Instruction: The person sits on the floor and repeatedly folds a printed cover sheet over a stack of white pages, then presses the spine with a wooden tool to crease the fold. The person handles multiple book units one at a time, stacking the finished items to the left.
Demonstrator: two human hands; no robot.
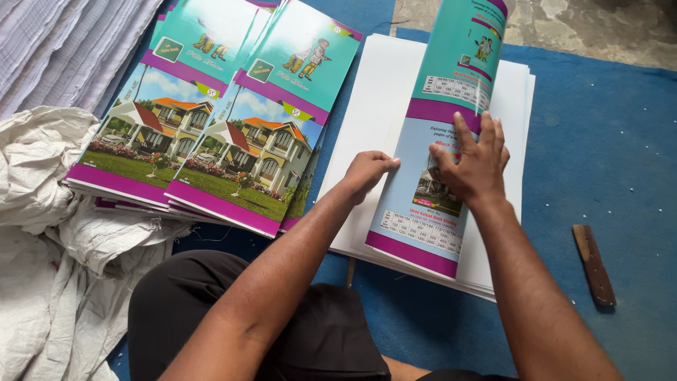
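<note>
With the right hand (pixel 471 164) spread flat on the cover (pixel 430 212) and the left hand (pixel 367 171) curled at its 9 o'clock edge, uneven pressure may skew or crease it on the white sheets (pixel 374 106).

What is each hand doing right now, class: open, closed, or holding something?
Left hand: fingers curled, pressing the left edge of the printed cover sheet.
Right hand: open, flat, fingers spread on the same sheet.

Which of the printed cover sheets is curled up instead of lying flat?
The cover sheet on the white paper stack, under both hands: its far end curls upward. The covers piled at left lie flat.
</note>
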